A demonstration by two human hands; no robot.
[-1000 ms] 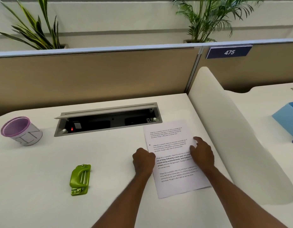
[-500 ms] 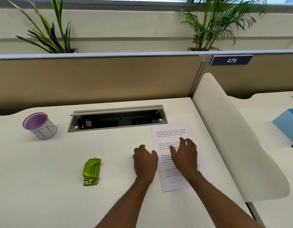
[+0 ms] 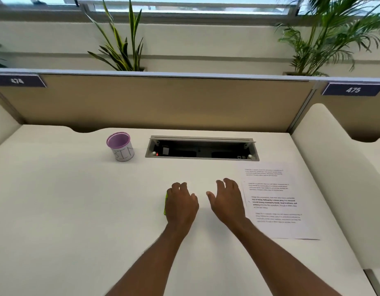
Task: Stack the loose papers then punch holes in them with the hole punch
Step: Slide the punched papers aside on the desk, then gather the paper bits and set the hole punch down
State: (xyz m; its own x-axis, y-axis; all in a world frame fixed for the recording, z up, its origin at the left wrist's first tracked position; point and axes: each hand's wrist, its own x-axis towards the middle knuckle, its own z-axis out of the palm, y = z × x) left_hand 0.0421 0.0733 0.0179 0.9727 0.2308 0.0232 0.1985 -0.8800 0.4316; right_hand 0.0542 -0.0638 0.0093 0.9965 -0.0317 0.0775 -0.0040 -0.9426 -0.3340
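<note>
The stack of printed papers (image 3: 276,201) lies flat at the right side of the white desk (image 3: 67,210). The green hole punch (image 3: 165,205) sits left of centre, and only a thin sliver of it shows. My left hand (image 3: 180,207) covers the hole punch from above, with the fingers curled down over its far end. Just left of the papers' edge, my right hand (image 3: 226,201) hovers over the bare desk with its fingers spread and nothing in it.
A purple-rimmed cup marked BIN (image 3: 120,147) stands at the back left. An open cable tray (image 3: 203,148) is sunk into the desk behind my hands. A tan partition (image 3: 155,101) closes the back and a white divider (image 3: 334,167) bounds the right.
Both hands left the papers and moved left. My left hand went from the papers' left edge onto the hole punch. The camera view swung left, so the papers now sit at the right.
</note>
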